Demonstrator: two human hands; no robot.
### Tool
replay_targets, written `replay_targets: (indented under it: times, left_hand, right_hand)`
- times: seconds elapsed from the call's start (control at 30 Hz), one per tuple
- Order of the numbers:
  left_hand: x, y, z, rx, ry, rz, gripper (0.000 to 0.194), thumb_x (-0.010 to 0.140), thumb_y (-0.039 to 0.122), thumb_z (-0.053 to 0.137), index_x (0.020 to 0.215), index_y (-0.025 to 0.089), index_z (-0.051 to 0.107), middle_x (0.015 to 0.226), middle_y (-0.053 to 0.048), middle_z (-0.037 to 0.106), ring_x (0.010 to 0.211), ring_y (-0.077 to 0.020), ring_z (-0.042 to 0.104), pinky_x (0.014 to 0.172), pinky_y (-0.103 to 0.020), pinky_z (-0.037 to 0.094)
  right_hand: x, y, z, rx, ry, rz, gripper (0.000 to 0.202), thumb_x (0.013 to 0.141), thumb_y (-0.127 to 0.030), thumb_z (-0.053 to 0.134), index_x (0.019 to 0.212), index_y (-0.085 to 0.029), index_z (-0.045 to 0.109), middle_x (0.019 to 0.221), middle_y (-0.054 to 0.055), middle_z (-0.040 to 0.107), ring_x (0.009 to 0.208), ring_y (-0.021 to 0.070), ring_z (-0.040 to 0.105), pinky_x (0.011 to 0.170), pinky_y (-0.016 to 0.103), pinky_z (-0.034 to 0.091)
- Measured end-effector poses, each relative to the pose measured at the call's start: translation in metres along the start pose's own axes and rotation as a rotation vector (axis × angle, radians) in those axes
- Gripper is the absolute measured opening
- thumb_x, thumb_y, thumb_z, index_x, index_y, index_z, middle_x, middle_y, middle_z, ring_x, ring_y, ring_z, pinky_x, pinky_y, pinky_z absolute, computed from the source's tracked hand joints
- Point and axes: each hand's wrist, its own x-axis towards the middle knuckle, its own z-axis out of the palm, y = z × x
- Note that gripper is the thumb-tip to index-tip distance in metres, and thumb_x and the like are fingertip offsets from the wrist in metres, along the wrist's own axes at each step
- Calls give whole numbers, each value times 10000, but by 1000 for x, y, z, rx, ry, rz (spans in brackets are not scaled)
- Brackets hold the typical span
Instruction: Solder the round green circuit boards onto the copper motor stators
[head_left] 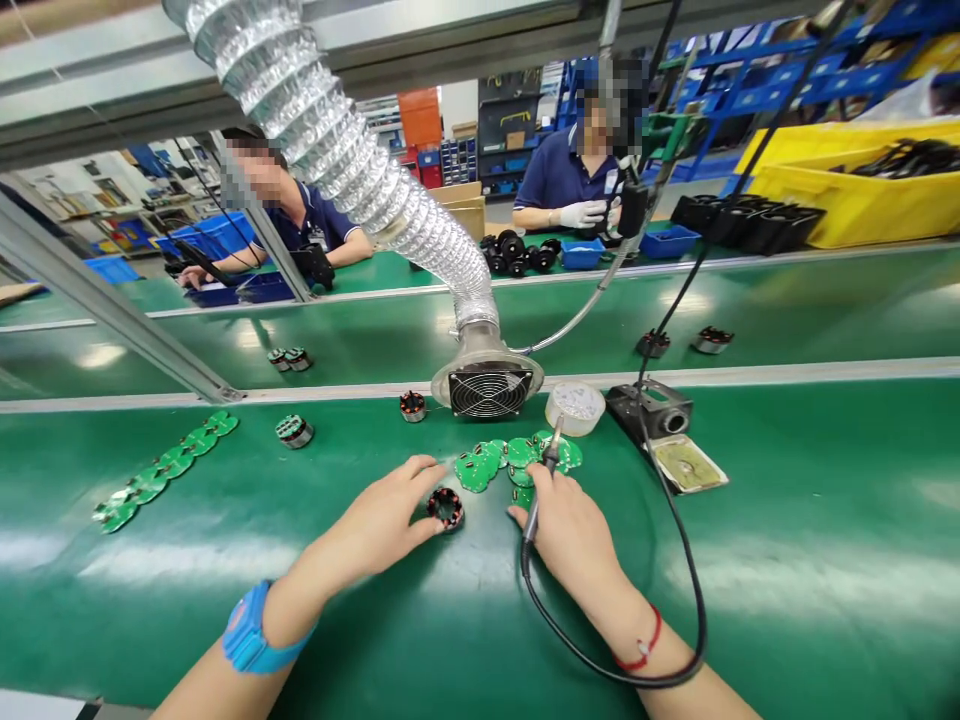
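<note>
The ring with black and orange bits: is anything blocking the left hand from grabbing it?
Nothing visible. The left hand is open beside the ring, its thumb right at the ring's edge. The nearby green boards lie beyond the ring, outside that gap.

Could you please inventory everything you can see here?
Circuit boards: many, green, left row, central cluster
Coil rings: about seven, black, silver, orange, scattered
Soldering iron: one, grey-black, right hand
Cable: one, black, from iron
Fume fan: one, black, centre
Duct: one, silver, above fan
Tub: one, whitish, right of fan
Iron stand: one, black, right of tub
Pad: one, yellowish, by stand
Bench: green, across view
Metal frame: one, silver, upper left
Machine parts: many, black, far bench
Bins: several, blue and yellow, background
Co-workers: two, navy shirts, beyond bench
Wristband: one, blue, left forearm
Bracelet: one, red, right wrist
Left hand: one, bare, at coil ring
Right hand: one, bare, holding iron
</note>
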Motion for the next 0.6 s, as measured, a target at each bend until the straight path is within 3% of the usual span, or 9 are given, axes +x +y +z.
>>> replay_targets:
  times: [0.1,0.2,0.33,0.43,0.6]
  left_hand:
    - [5,-8,-1,143,-39,67,602,782,167,699,1353,261,533,1530,-87,423,1337,-361,410,1094,-526,366]
    - [8,-14,5,187,-1,125,509,794,116,688,1273,255,584,1374,-76,576,1206,-317,482,1031,-498,401]
    - [10,-13,19,159,74,148,397,831,165,693,1213,218,599,1051,-61,683,1070,-280,524,993,-483,401]
    - [15,-5,37,121,150,107,359,856,249,688,1199,201,594,1059,-80,670,1039,-286,541,957,-486,417]
    - [20,2,71,2,226,120,521,843,280,695,1310,180,487,1185,-119,621,1078,-307,555,939,-501,446]
  right_hand:
    - [1,-2,2,28,-18,-85,382,787,-130,669,1161,-165,596,962,131,679,916,318,648,773,403,520]
    - [-1,-2,2,91,-45,-188,488,738,-1,588,1191,-183,587,971,85,685,921,260,636,829,358,514]
    - [-3,-2,4,69,1,-130,400,804,-129,616,1201,-159,575,989,122,673,928,306,620,796,410,521]
    - [-2,-2,7,-10,4,-62,367,814,-221,651,1171,-165,587,950,132,673,900,334,625,761,436,528]
    - [0,7,7,134,25,-89,408,776,-140,565,1182,-173,545,1000,121,686,951,312,656,816,443,555]
